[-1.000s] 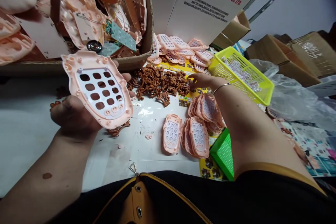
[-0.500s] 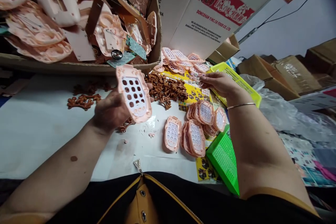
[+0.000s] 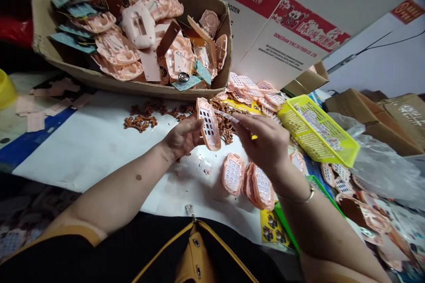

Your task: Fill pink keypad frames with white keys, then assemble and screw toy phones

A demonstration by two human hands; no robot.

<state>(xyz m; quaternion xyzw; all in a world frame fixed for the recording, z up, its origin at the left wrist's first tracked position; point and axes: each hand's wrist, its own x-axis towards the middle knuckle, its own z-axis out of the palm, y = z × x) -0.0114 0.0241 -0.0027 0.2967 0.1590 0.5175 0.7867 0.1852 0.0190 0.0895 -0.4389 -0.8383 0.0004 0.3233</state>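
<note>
In the middle of the frame, the left hand (image 3: 183,137) is clamped on the edge of a pink shell (image 3: 209,135), thumb on the near face and the other fingers behind it. The shell is tilted upright above the white tabletop (image 3: 86,141), its pale panel pierced by rows of dark openings. Just right of it, the right hand (image 3: 265,139) has its fingertips together on a thin white piece (image 3: 226,116) seen nearly edge-on, pointing toward the shell's upper part; whether the two touch I cannot tell. Brown plastic parts (image 3: 141,123) lie left of the shell, and more are heaped behind the hands. Below the right hand, at lower centre-right, a single pink shell with a filled keypad (image 3: 233,174) lies beside a stack of similar shells (image 3: 263,185). A green basket (image 3: 288,226) is partly hidden by the right forearm. The upper left is filled by a cardboard box (image 3: 195,2) of pink shells and circuit boards. More pierced shells (image 3: 250,86) are piled at upper centre-right, in front of a large white carton (image 3: 262,53). Right of them, a yellow basket (image 3: 300,135) holds small pale pieces, with clear plastic (image 3: 388,168) beside it.
</note>
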